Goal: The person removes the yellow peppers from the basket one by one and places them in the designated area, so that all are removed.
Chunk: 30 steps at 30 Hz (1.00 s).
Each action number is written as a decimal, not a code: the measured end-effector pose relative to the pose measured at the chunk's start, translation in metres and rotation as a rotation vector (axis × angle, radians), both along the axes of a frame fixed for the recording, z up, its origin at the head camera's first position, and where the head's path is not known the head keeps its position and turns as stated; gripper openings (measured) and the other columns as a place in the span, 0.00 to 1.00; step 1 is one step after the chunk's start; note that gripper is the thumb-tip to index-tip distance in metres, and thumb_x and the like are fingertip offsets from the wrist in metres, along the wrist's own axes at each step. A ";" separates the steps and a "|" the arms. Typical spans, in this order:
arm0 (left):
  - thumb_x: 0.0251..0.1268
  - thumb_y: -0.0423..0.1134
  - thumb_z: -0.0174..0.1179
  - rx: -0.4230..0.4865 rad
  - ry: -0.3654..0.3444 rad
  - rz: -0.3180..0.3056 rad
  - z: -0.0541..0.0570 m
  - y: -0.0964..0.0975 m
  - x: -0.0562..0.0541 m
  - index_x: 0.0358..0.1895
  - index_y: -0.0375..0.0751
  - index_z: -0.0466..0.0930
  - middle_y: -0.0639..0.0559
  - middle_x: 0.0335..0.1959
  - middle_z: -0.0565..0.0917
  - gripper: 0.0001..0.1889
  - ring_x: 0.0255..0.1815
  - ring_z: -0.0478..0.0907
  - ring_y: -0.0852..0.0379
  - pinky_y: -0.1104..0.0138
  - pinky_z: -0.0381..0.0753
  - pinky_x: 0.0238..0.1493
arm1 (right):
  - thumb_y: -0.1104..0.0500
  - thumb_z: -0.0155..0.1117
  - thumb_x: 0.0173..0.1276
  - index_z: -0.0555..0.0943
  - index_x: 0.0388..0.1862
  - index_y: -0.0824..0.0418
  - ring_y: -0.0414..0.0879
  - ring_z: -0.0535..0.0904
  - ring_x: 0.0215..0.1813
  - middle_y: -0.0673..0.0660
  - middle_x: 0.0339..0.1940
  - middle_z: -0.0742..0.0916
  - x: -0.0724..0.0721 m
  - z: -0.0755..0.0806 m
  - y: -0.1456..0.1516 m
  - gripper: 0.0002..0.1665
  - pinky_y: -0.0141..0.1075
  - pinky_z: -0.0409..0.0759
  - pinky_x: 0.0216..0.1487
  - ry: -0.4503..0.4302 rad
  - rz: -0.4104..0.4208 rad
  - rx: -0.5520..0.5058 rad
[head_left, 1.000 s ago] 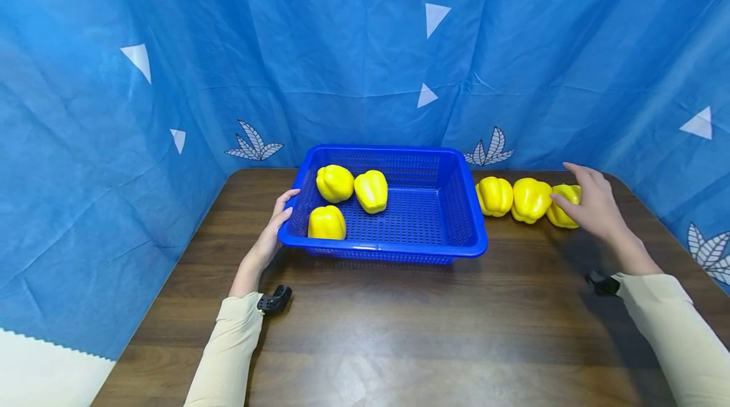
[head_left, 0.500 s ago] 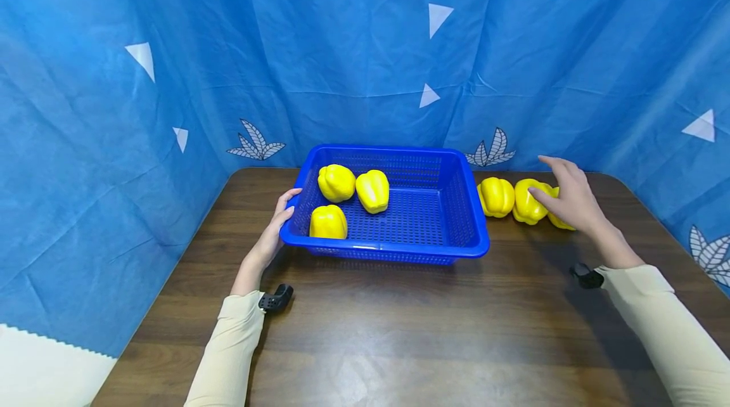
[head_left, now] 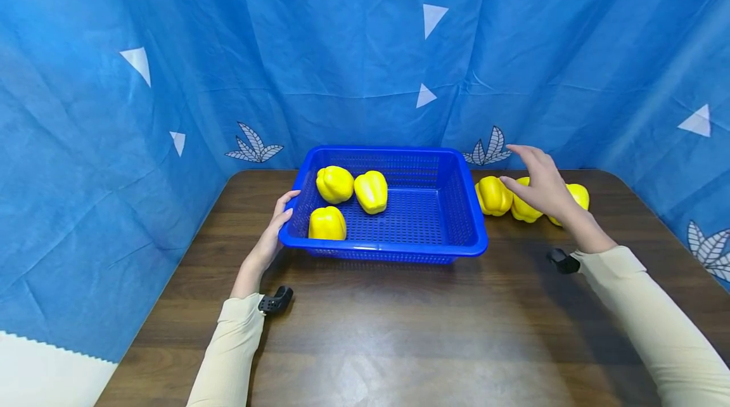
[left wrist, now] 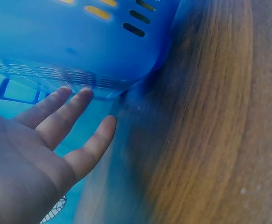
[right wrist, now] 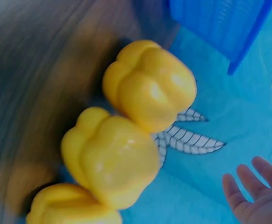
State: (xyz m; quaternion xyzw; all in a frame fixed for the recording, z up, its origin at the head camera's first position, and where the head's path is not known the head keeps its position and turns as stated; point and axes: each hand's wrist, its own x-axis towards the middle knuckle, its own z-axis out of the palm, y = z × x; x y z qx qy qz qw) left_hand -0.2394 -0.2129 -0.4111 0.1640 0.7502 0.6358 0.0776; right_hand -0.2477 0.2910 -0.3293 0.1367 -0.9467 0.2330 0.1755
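A blue plastic basket (head_left: 399, 248) stands on the table, with three yellow bell peppers inside; one of them is the front-left pepper (head_left: 327, 224). At its left end my left hand (head_left: 267, 239) holds the rim, and in the left wrist view the lower fingers (left wrist: 63, 121) lie spread along the outer wall. My right hand (head_left: 544, 188) hovers over a row of three yellow bell peppers right of the basket, fingers apart and holding nothing. It partly hides the middle pepper (head_left: 523, 205) and the far-right pepper (head_left: 579, 195). The pepper nearest the basket (head_left: 493, 196) shows whole.
A brown wooden table (head_left: 399, 331) carries everything. Behind it hangs a blue curtain (head_left: 342, 77) with white triangles and leaf prints, close to the basket's back rim and the pepper row.
My right hand has moved left along the pepper row, from the far-right pepper to above the middle one, nearer the basket. The left hand, basket and peppers have stayed in place.
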 end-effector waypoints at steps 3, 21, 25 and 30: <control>0.72 0.49 0.30 0.006 -0.002 0.003 0.001 0.000 0.001 0.73 0.55 0.38 0.48 0.75 0.37 0.28 0.74 0.44 0.37 0.35 0.52 0.69 | 0.57 0.61 0.63 0.62 0.69 0.63 0.68 0.57 0.68 0.71 0.69 0.66 -0.003 0.002 -0.009 0.36 0.67 0.55 0.65 -0.023 0.009 0.004; 0.72 0.51 0.30 0.027 -0.004 -0.026 -0.001 0.000 -0.001 0.73 0.55 0.39 0.47 0.75 0.37 0.28 0.74 0.43 0.37 0.36 0.51 0.69 | 0.57 0.60 0.65 0.65 0.67 0.62 0.64 0.60 0.69 0.67 0.67 0.70 -0.016 0.005 -0.056 0.33 0.63 0.56 0.68 -0.018 0.111 0.010; 0.72 0.50 0.30 0.025 -0.004 -0.025 -0.001 0.000 0.000 0.73 0.55 0.39 0.47 0.75 0.37 0.28 0.74 0.43 0.37 0.36 0.51 0.69 | 0.56 0.60 0.65 0.65 0.67 0.62 0.63 0.62 0.69 0.66 0.67 0.71 -0.020 0.005 -0.066 0.33 0.62 0.58 0.68 -0.008 0.138 0.003; 0.72 0.50 0.30 0.023 0.001 -0.019 0.000 0.000 0.000 0.73 0.55 0.39 0.48 0.75 0.37 0.28 0.73 0.44 0.37 0.36 0.52 0.69 | 0.55 0.61 0.64 0.65 0.67 0.61 0.61 0.62 0.69 0.65 0.67 0.71 -0.024 0.008 -0.079 0.33 0.61 0.59 0.68 -0.017 0.160 -0.006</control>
